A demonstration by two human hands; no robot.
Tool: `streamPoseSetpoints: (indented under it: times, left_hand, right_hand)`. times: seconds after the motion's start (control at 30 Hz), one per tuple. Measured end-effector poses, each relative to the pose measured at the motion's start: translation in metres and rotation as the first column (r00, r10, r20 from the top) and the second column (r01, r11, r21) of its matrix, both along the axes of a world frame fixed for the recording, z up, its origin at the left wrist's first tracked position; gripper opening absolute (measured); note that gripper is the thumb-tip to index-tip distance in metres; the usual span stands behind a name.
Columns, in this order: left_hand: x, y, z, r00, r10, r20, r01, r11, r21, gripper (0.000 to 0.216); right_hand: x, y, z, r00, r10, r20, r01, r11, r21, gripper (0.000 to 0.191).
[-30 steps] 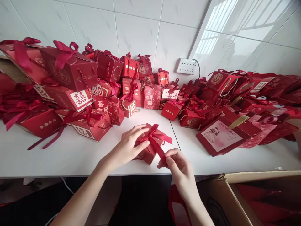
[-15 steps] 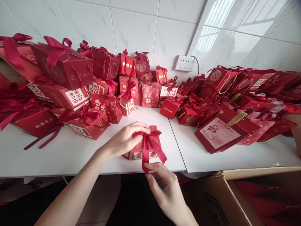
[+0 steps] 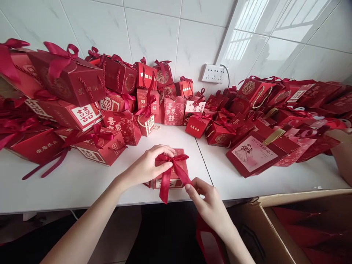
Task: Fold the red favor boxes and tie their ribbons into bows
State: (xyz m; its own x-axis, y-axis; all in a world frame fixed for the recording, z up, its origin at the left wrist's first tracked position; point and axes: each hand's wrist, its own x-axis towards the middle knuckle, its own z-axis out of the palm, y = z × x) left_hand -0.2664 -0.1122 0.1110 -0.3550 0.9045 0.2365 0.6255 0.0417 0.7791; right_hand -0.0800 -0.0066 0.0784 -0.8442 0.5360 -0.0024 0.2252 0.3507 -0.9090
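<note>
A small red gift box (image 3: 177,183) with a white printed label stands at the front of the white table. On its top is a dark red satin ribbon bow (image 3: 180,158), its two tails hanging over the near side. My left hand (image 3: 154,161) is curled over the bow's left part, thumb by the knot, closed on the bow; its fingertips are partly hidden. My right hand (image 3: 205,198) pinches the end of the right tail between thumb and fingers, to the right of the box. The left tail hangs loose in front of the label.
Red gift boxes with bows (image 3: 82,113) are stacked at left and back; more gift bags (image 3: 253,152) stand at right. An open cardboard carton (image 3: 261,220) holding red items is at lower right. A power strip (image 3: 213,73) sits by the wall. Another person's arm (image 3: 342,154) shows at the right edge.
My right hand has let go of the left ribbon tail and moved right and slightly up to the right tail, now pinched. My left hand stays at the bow.
</note>
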Motion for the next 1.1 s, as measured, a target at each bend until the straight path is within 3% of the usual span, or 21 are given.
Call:
streamPoseSetpoints:
  times: [0.17, 0.37, 0.43, 0.5, 0.6, 0.7, 0.83, 1.1]
  left_hand:
    - [0.000, 0.000, 0.001, 1.000, 0.003, -0.003, -0.003, 1.000, -0.025, 0.012]
    - [-0.001, -0.001, -0.001, 1.000, 0.000, 0.031, 0.000, 1.000, 0.002, 0.016]
    - [-0.003, -0.004, -0.004, 0.994, 0.098, 0.052, -0.103, 0.990, 0.092, 0.023]
    - [-0.004, -0.008, -0.006, 0.952, 0.288, 0.103, -0.302, 0.939, 0.167, 0.025]
    - [-0.004, -0.012, -0.007, 0.867, 0.470, 0.168, -0.487, 0.869, 0.082, 0.028]
    - [-0.003, -0.011, -0.010, 0.872, 0.436, 0.221, -0.437, 0.898, -0.047, 0.039]
    - [0.000, -0.007, -0.015, 0.877, 0.353, 0.326, -0.364, 0.931, -0.026, 0.037]
    - [0.021, -0.018, -0.004, 0.835, 0.420, 0.357, -0.443, 0.896, -0.017, 0.033]
  right_hand:
    - [-0.001, -0.016, -0.010, 0.985, 0.168, -0.043, -0.173, 0.961, -0.217, 0.044]
    - [0.014, -0.004, -0.011, 0.975, 0.220, 0.033, -0.213, 0.965, -0.151, 0.049]
    - [0.017, 0.010, -0.003, 0.994, 0.113, 0.005, -0.112, 0.987, -0.116, 0.055]
    - [0.014, 0.025, 0.006, 0.993, -0.102, -0.062, 0.098, 0.993, -0.061, 0.059]
    - [-0.006, 0.038, 0.019, 0.966, -0.247, -0.079, 0.251, 0.967, 0.042, 0.058]
    - [-0.035, 0.039, 0.024, 0.986, -0.162, -0.030, 0.165, 0.982, 0.095, 0.055]
    - [-0.059, 0.033, 0.020, 0.994, -0.083, -0.071, 0.087, 0.995, 0.056, 0.052]
    - [-0.050, 0.028, 0.007, 0.975, -0.007, -0.221, -0.022, 0.991, -0.130, 0.045]
